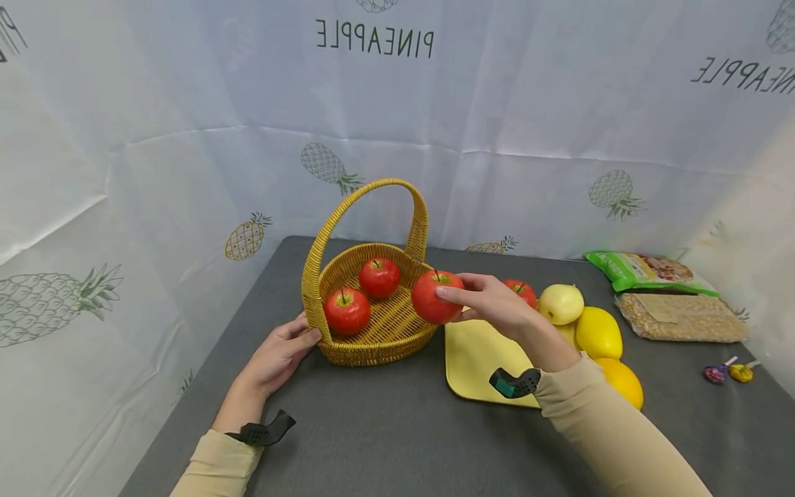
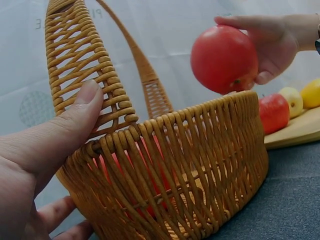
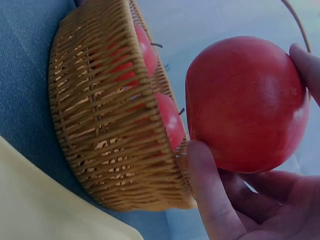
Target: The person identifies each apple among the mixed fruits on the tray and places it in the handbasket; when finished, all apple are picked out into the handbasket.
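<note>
A red apple [image 1: 436, 297] is gripped in my right hand [image 1: 493, 304], above the right rim of a yellow wicker basket [image 1: 373, 353]. The right wrist view shows the thumb and fingers on opposite sides of this apple [image 3: 245, 105]. My left hand [image 1: 282, 355] holds the basket's left end; in the left wrist view its thumb presses the base of the arched handle [image 2: 82, 65], and other fingers lie against the outer side. Inside the basket sit two more red apples, one near the left [image 1: 346, 310] and one farther back [image 1: 379, 278].
Right of the basket lies a yellow tray [image 1: 484, 359], partly under my right arm. A red apple [image 1: 520, 291], a pale round fruit [image 1: 561, 304] and yellow fruits [image 1: 599, 333] are by it. A green packet [image 1: 652, 273], a grain bag [image 1: 683, 317] and lollipops [image 1: 716, 373] lie far right.
</note>
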The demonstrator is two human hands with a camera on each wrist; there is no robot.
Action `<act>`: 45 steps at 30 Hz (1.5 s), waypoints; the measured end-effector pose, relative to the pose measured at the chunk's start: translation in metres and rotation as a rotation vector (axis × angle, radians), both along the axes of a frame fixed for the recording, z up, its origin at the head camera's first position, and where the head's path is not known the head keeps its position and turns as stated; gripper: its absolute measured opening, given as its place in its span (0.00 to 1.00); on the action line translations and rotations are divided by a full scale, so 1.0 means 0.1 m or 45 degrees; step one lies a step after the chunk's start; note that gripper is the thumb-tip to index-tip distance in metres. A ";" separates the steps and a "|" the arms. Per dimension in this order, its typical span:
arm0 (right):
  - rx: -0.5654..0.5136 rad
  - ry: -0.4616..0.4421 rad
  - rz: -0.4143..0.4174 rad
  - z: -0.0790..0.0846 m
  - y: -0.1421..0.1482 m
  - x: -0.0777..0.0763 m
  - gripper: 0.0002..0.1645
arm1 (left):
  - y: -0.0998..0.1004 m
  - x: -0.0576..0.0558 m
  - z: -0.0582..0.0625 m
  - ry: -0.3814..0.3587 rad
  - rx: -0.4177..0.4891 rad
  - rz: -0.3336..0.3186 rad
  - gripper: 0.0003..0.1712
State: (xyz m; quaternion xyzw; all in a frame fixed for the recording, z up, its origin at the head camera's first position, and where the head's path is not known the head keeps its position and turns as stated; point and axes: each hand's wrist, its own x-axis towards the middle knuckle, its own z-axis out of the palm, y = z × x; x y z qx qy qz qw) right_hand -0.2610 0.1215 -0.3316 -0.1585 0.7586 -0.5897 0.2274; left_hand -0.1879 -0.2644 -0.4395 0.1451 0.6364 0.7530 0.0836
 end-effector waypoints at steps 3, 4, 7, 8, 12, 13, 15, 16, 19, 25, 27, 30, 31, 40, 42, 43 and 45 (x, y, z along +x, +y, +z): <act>0.016 0.023 0.017 0.02 -0.05 0.00 0.34 | 0.00 0.00 0.00 -0.005 0.004 0.001 0.32; 0.017 0.027 0.028 0.02 -0.06 -0.01 0.35 | 0.00 -0.01 0.00 -0.004 0.004 0.000 0.32; 0.024 0.028 0.064 0.02 -0.11 -0.03 0.35 | -0.01 -0.01 0.00 -0.012 0.003 0.004 0.31; 0.028 0.028 0.079 0.02 -0.12 -0.04 0.36 | -0.01 -0.01 0.00 -0.016 0.001 0.006 0.31; 0.066 0.029 0.130 0.03 -0.20 -0.07 0.36 | -0.02 0.00 -0.01 -0.033 -0.005 0.015 0.29; 0.074 0.030 0.144 0.03 -0.22 -0.08 0.36 | -0.02 0.01 -0.02 -0.032 -0.005 0.014 0.28; 0.099 0.034 0.167 0.05 -0.25 -0.08 0.35 | -0.03 0.01 -0.02 -0.030 -0.004 0.014 0.25; 0.113 0.038 0.177 0.05 -0.27 -0.08 0.34 | -0.03 0.01 -0.02 -0.026 -0.003 0.012 0.24; 0.147 0.049 0.214 0.07 -0.31 -0.10 0.32 | -0.03 0.00 -0.03 -0.018 0.001 0.008 0.21; 0.222 0.063 0.263 0.09 -0.39 -0.13 0.33 | -0.03 -0.01 -0.02 -0.004 0.006 0.003 0.21; 0.231 0.056 0.275 0.09 -0.40 -0.14 0.35 | -0.02 0.00 -0.02 -0.001 0.006 0.003 0.23; 0.234 0.038 0.288 0.07 -0.44 -0.14 0.37 | -0.01 0.00 -0.01 0.001 0.006 0.001 0.24; 0.237 0.033 0.291 0.07 -0.45 -0.14 0.38 | -0.01 0.00 -0.01 0.003 0.006 0.000 0.24; 0.331 0.053 0.369 0.08 -0.56 -0.15 0.41 | -0.01 0.00 0.00 0.018 0.013 -0.002 0.25; 0.337 0.055 0.400 0.08 -0.59 -0.16 0.40 | -0.01 0.01 0.00 0.018 0.014 0.000 0.26; 0.339 0.058 0.415 0.07 -0.60 -0.17 0.39 | -0.01 0.01 0.00 0.017 0.014 0.001 0.26; 0.348 0.065 0.438 0.06 -0.63 -0.19 0.37 | 0.00 0.01 0.00 0.015 0.014 0.002 0.26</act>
